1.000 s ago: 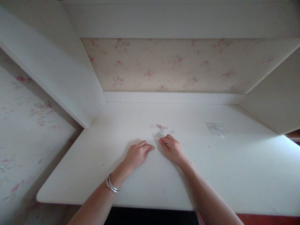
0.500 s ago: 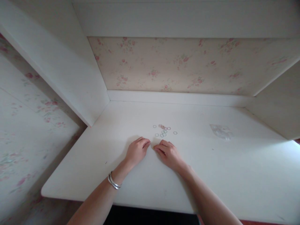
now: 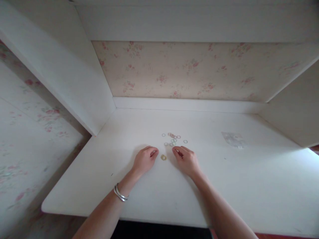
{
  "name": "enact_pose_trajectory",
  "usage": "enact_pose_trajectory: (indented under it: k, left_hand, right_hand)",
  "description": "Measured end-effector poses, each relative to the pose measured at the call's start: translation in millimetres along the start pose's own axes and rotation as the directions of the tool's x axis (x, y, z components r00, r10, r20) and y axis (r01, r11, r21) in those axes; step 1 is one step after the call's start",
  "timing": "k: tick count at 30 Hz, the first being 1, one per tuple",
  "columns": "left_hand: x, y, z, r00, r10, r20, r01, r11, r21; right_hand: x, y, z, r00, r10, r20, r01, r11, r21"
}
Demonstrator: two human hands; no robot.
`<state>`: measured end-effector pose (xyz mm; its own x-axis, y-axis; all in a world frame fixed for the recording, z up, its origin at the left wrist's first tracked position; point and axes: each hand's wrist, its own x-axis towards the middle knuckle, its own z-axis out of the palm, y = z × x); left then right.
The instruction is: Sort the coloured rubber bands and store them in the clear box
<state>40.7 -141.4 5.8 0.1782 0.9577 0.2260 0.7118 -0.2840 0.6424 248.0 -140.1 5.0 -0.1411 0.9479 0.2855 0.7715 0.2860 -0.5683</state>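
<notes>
Head view shows a small yellowish ring (image 3: pixel 163 157) lying flat on the white worktop (image 3: pixel 249 179) between the left hand (image 3: pixel 145 160) and right hand (image 3: pixel 186 160), both with loosely curled, empty grips.

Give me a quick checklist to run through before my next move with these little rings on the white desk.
1. Small yellow ring lies free on the white desk, between the hands: ok.
2. Left hand rests on the desk beside that ring, not touching it: ok.
3. Right hand holds nothing that shows; its fingertips are curled under: cannot tell.
4. Cluster of small coloured rings lies just beyond the fingertips, well in from the desk edge: ok.
5. Clear plastic bag lies apart at the right, away from both hands: ok.
6. Silver bangles on the left wrist sit away from the rings: ok.
</notes>
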Motion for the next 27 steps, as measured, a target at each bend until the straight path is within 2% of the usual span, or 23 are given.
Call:
enact_pose_trajectory:
  k: [2, 4, 11, 21, 27]
  left_hand:
    - [1.7, -2.0, 0.7, 1.0, -0.03, 0.004, 0.03, 0.999, -0.026]
    - [3.0, -3.9, 1.2, 0.998, -0.058, 0.009, 0.058, 0.997, -0.045]
    - [3.7, -6.3, 2.0, 0.996, -0.083, 0.018, 0.084, 0.991, -0.104]
    - [4.0, -7.7, 2.4, 0.995, -0.091, 0.038, 0.095, 0.99, -0.104]
    - [3.9, -5.4, 0.8, 0.995, -0.088, 0.047, 0.093, 0.991, -0.101]
  right_hand:
    - [3.6, 7.6, -2.8, 0.996, 0.09, -0.016, -0.091, 0.994, -0.057]
    - [6.3, 13.3, -4.6, 0.993, 0.119, 0.004, -0.118, 0.986, -0.122]
    - [8.3, 12.7, -5.7, 0.995, 0.058, 0.086, -0.029, 0.95, -0.311]
    - [9.0, 19.8, -1.5, 0.997, 0.058, 0.059, -0.044, 0.977, -0.209]
    - [9.4, 18.8, -1.8, 0.997, 0.04, 0.072, -0.023, 0.975, -0.222]
